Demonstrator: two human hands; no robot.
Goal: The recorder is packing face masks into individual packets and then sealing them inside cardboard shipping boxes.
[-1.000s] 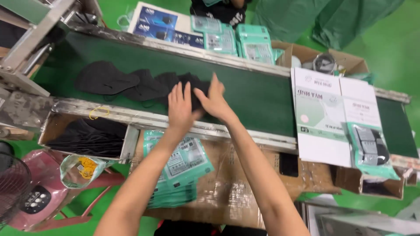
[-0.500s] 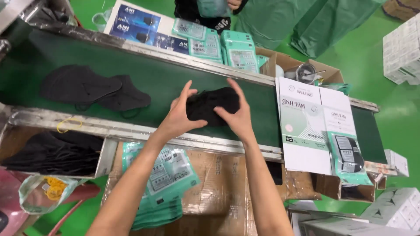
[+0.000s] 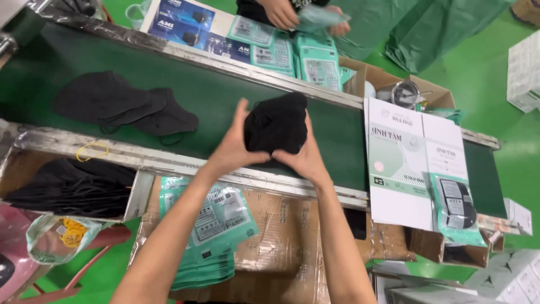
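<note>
Here the long dark green conveyor belt (image 3: pixel 214 95) ran across the view between its two silvery metal side rails, and over its middle both hands held a bundle of black fabric face masks (image 3: pixel 277 125) lifted just clear of the belt surface. The left hand (image 3: pixel 233 147) pressed the bundle's left edge with thumb in front and fingers curled behind it; the right hand (image 3: pixel 306 155) cupped the lower right edge, fingers wrapped closed against the fabric. By the look of it the step in hand was squaring the bundle between the palms. Judging from the grip, the next move would call for even pressure from both sides so the loose layers do not slide apart.

On the belt to the left lay more loose black masks (image 3: pixel 126 107), well apart from the hands. Below the near rail, a cardboard tray held another heap of black masks (image 3: pixel 73 188), and teal printed plastic pouches (image 3: pixel 216 225) lay on brown cardboard beside the forearms. To the right, white printed cartons (image 3: pixel 402 169) lay across the belt, a filled teal pouch (image 3: pixel 458 208) resting on them. Across the belt another person's hands (image 3: pixel 292 12) worked over more teal pouches. Nothing stood between the bundle and the belt.
</note>
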